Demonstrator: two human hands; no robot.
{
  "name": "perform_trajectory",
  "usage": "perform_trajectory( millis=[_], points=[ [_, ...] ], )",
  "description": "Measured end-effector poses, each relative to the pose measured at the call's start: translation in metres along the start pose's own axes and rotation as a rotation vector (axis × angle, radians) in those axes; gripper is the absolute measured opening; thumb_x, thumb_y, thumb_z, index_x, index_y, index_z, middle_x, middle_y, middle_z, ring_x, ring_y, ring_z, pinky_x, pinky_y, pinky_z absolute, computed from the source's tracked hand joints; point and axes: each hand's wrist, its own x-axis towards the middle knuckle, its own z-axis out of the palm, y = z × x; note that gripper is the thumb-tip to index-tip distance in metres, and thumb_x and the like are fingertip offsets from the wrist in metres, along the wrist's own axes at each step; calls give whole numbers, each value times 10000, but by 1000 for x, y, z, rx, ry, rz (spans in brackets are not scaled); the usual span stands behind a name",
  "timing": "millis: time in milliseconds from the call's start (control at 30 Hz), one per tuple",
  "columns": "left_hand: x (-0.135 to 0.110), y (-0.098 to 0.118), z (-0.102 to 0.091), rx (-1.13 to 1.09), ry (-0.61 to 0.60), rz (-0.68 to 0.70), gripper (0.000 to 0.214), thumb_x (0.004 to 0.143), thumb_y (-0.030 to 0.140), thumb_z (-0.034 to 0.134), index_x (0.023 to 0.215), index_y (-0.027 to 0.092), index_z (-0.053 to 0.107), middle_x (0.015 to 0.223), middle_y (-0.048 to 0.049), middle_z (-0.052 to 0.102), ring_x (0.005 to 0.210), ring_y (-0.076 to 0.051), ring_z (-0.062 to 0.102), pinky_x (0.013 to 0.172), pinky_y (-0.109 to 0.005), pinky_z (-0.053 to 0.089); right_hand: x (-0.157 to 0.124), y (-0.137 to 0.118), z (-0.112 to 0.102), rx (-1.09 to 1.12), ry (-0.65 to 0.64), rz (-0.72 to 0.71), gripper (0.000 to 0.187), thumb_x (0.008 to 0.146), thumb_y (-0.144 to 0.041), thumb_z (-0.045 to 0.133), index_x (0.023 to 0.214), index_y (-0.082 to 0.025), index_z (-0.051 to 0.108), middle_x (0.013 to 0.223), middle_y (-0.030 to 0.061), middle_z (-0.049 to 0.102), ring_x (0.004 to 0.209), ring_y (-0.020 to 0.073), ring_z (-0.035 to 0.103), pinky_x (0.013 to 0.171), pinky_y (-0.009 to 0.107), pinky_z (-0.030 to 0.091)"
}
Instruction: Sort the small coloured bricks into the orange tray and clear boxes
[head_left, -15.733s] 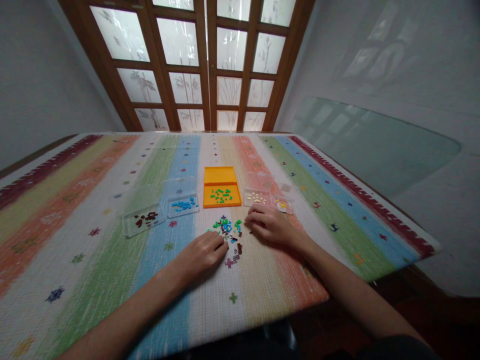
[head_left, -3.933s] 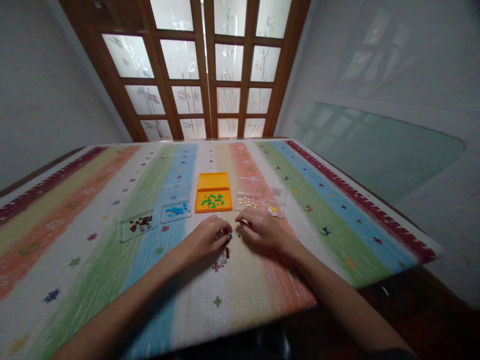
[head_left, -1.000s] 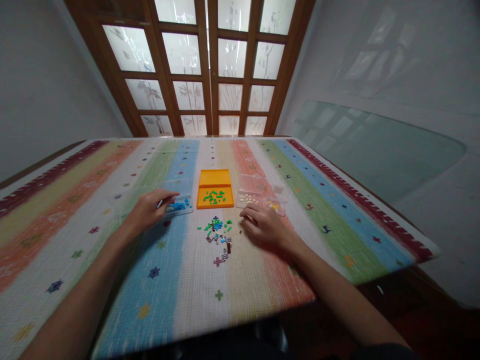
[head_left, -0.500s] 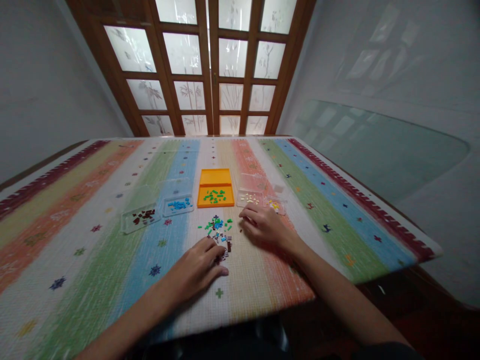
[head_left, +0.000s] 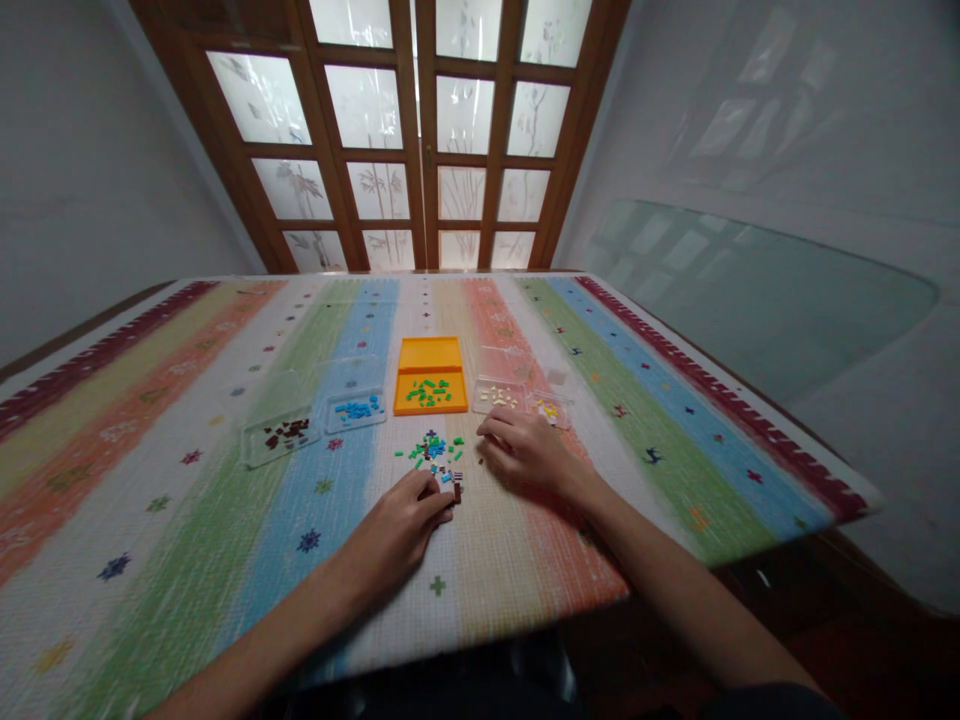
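Note:
A loose pile of small toy bricks point(head_left: 433, 448), green, blue, brown and pale, lies on the striped tablecloth. My left hand point(head_left: 409, 515) is at its near edge, thumb and forefinger pinched together. A dark brown brick point(head_left: 457, 493) touches or nearly touches those fingertips; what is between them is hidden. Right of the pile, my right hand point(head_left: 529, 450) rests with fingers curled together and pointing down. Its fingertips are close to a tiny brown piece point(head_left: 481, 461) on the cloth. Whatever its fingers hold, if anything, is out of sight.
Beyond the pile stands an open orange box point(head_left: 401, 409) with green bricks. To its left are clear boxes of blue bricks point(head_left: 358, 410) and brown bricks point(head_left: 289, 433). Clear boxes of cream bricks point(head_left: 499, 397) and yellow bricks point(head_left: 547, 408) sit just past my right hand.
My left hand's thumb and fingers have closed from a spread shape into a pinch beside the brown brick. My right hand has hardly moved.

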Motion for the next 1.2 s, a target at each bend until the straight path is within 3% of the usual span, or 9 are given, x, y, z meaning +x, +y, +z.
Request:
perform_trajectory(
  millis=[467,767,967,1200],
  points=[
    [-1,-4,5,13,-25,-1,191,976,54,427,949,199,549,965,-56,591,863,-201,559,758,-349,506,0,1,1,-40,-10,-21,175,942,-198,518,818,-184,642,823,62,645,691,162,509,648,316,343],
    [-7,-5,-21,-34,8,-59,144,1017,141,462,931,203,559,931,-57,611,863,-208,576,763,-356,506,0,-2,-1,-36,-43,-19,164,937,-195,527,827,-185,649,830,62,643,696,164,503,654,319,339],
    [1,1,-4,-44,14,5,123,1007,126,487,951,193,574,930,-57,620,861,-206,577,777,-358,517,1,-2,-1,-38,-27,-32,187,945,-199,522,816,-168,653,802,64,638,685,161,501,652,315,331],
    [7,1,9,-24,1,-13,141,991,100,495,1006,190,601,942,-55,623,886,-210,588,829,-385,540,0,-2,1,-36,-45,-18,196,954,-201,517,832,-162,667,816,68,651,706,159,514,671,305,336]
  ],
)
